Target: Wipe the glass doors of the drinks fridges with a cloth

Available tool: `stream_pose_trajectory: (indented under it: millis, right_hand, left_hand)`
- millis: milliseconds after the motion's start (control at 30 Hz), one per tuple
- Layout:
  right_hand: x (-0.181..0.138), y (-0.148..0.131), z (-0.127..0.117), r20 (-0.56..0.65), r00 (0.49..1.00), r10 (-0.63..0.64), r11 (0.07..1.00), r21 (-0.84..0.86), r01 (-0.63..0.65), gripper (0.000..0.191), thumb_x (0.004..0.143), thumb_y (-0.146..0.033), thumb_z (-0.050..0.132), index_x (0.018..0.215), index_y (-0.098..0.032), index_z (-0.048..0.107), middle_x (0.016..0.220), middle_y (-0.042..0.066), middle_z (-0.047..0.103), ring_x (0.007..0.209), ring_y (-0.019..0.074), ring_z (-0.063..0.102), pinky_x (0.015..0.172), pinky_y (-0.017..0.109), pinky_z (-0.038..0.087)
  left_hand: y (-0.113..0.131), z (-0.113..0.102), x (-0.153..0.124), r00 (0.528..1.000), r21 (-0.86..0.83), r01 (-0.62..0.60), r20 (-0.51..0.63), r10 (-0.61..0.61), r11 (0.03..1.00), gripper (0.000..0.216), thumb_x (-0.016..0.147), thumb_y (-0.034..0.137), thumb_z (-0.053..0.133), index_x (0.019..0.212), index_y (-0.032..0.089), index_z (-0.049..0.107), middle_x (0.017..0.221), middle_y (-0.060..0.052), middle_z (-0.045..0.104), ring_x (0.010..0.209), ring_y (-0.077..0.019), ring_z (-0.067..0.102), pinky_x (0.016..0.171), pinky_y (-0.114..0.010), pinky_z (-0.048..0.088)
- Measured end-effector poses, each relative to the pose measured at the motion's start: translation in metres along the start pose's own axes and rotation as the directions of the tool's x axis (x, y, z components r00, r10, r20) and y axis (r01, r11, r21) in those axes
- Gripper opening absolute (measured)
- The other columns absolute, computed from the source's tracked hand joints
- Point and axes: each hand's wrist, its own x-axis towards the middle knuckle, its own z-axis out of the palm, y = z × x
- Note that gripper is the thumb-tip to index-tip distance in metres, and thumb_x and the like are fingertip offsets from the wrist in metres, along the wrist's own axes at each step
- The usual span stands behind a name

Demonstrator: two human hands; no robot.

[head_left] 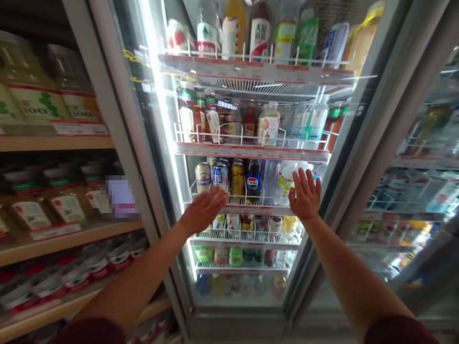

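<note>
Both arms reach out in front of a lit drinks fridge (229, 153). My left hand (206, 209) is stretched out, somewhat blurred, its fingers extended and nothing in it. Behind it in the view stand several cans (203, 176) on the middle shelf. My right hand (306, 195) is raised with fingers straight and slightly apart, also holding nothing. It overlaps the right end of the same shelf, near some pale-capped bottles (286, 181). A dark cola bottle (254, 179) with a red, white and blue logo stands between the hands. Whether either hand touches the glass I cannot tell.
Upper fridge shelves (258, 150) carry several bottles behind wire rails. A metal door frame (355, 138) borders the fridge, with another cooler (412, 191) on the right. At left, wooden shelves (71, 236) hold rows of juice bottles (32, 212) and red-and-white packages (77, 274).
</note>
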Motion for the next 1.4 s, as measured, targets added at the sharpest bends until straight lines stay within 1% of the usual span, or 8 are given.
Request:
stream_pose_trajectory:
  millis: [233,433,533,633,833,1033,1267,1400]
  right_hand:
    - [0.002,-0.001,-0.001,-0.016,1.000,-0.023,0.999,-0.026,0.022,0.062,0.098,-0.024,0.046,0.159,-0.021,0.032,0.154,0.010,0.050,0.151,0.0232,0.034,0.125,0.044,0.020]
    - [0.000,0.002,-0.001,-0.007,1.000,-0.021,1.000,-0.020,0.021,0.063,0.099,-0.025,0.046,0.159,-0.021,0.031,0.155,0.011,0.049,0.152,0.0232,0.032,0.126,0.044,0.019]
    - [-0.002,0.003,0.001,0.023,1.000,-0.015,1.000,-0.020,0.015,0.063,0.099,-0.026,0.045,0.159,-0.021,0.030,0.156,0.011,0.047,0.152,0.0241,0.033,0.126,0.046,0.018]
    - [-0.004,0.004,0.002,0.013,1.000,-0.020,1.000,-0.013,0.020,0.063,0.098,-0.025,0.045,0.159,-0.021,0.031,0.156,0.011,0.048,0.152,0.0241,0.032,0.126,0.046,0.017]
    - [-0.002,0.001,0.000,0.026,1.000,0.002,1.000,-0.007,-0.002,0.064,0.098,-0.025,0.045,0.160,-0.022,0.028,0.157,0.011,0.047,0.151,0.0249,0.033,0.126,0.048,0.019]
    - [0.002,0.000,0.000,-0.029,0.999,-0.023,0.999,0.031,0.024,0.066,0.098,-0.022,0.047,0.161,-0.023,0.026,0.155,0.010,0.049,0.151,0.0242,0.034,0.126,0.047,0.019]
    - [0.003,0.002,-0.001,0.003,0.999,-0.033,0.998,0.056,0.033,0.067,0.099,-0.024,0.046,0.162,-0.022,0.023,0.155,0.010,0.049,0.151,0.0243,0.035,0.127,0.047,0.015]
    - [0.003,0.003,-0.001,0.030,0.999,-0.013,0.995,0.096,0.011,0.066,0.099,-0.025,0.044,0.161,-0.023,0.024,0.155,0.009,0.049,0.150,0.0233,0.035,0.127,0.046,0.015]
  left_hand:
    - [-0.022,-0.008,0.004,0.884,0.080,0.405,-0.288,-0.368,0.911,0.064,0.099,0.020,0.043,0.155,-0.002,0.022,0.166,-0.025,0.017,0.156,-0.0375,0.000,0.125,-0.063,0.012]
    - [-0.010,-0.003,0.001,0.983,-0.032,-0.174,0.047,0.175,0.984,0.052,0.097,0.019,0.044,0.147,0.036,0.045,0.153,0.006,0.050,0.152,-0.0116,0.027,0.128,-0.036,0.022]
    - [-0.026,-0.013,0.010,0.974,0.066,0.188,-0.144,-0.177,0.980,0.059,0.098,0.023,0.047,0.155,0.020,0.035,0.161,-0.008,0.039,0.156,-0.0256,0.018,0.128,-0.054,0.018]
    - [-0.017,-0.011,0.016,0.814,0.066,0.512,-0.356,-0.459,0.857,0.068,0.099,0.023,0.044,0.158,0.002,0.018,0.167,-0.022,0.015,0.156,-0.0352,0.002,0.125,-0.063,0.017]
    - [0.025,0.009,0.017,0.979,0.036,-0.197,-0.039,0.198,0.980,0.055,0.098,0.023,0.047,0.150,0.040,0.042,0.157,0.008,0.044,0.153,-0.0101,0.025,0.128,-0.030,0.021]
    - [0.020,0.005,0.059,0.852,0.085,0.434,-0.361,-0.378,0.897,0.073,0.099,0.020,0.040,0.161,0.007,0.004,0.167,-0.023,0.013,0.157,-0.0329,-0.001,0.125,-0.064,0.017]
    - [0.090,0.030,0.081,0.977,0.070,-0.192,-0.076,0.197,0.979,0.063,0.098,0.024,0.046,0.158,0.032,0.029,0.160,0.000,0.041,0.151,-0.0151,0.030,0.126,-0.034,0.024]
    - [0.077,0.020,0.099,0.964,0.111,0.188,-0.209,-0.162,0.976,0.066,0.099,0.024,0.045,0.161,0.022,0.022,0.162,-0.010,0.035,0.155,-0.0275,0.019,0.128,-0.054,0.016]
